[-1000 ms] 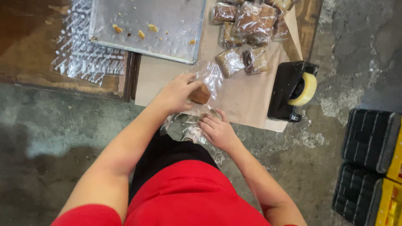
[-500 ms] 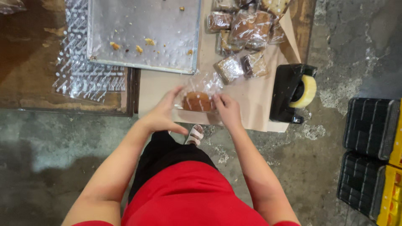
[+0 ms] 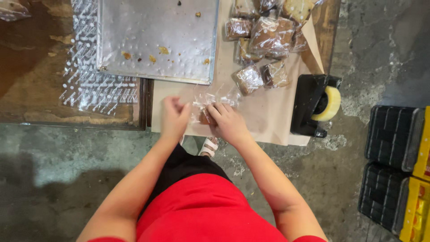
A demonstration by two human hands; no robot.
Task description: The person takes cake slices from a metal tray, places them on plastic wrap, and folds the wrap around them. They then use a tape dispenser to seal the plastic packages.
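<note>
Change: cake piece (image 3: 207, 118) in its clear wrap (image 3: 215, 99) now lies lower, right at the near edge of the brown paper (image 3: 264, 116); half a second ago both hands framed it higher up, and a second ago the left hand held it lifted.
Meaning: the wrapping looks to have moved on from bagging to folding the film down around the piece, judging by the loose film now bunched above it.
Left hand: left hand (image 3: 174, 115) sits just left of the cake piece, fingers curled together in a loose fist; it touches the film's left edge at most, and whether it pinches any film I cannot tell.
Right hand: right hand (image 3: 228, 123) lies over the right side of the cake piece, fingers pressed down on wrap and cake, holding them against the paper.
Arms: both forearms reach forward from the red top, elbows out, wrists meeting at the cake piece.
Cake piece: brown, mostly hidden under the right fingers, on the paper on the tabletop (image 3: 40, 103).
Beyond the cake piece: wrapped pieces (image 3: 262, 40) piled further away and to the right; a metal tray (image 3: 156, 40) with crumbs further away and to the left.
Right of the cake piece: black tape dispenser (image 3: 316, 105) at the paper's edge.
Left of the cake piece: printed film sheets (image 3: 96, 87) under the tray's corner.
</note>
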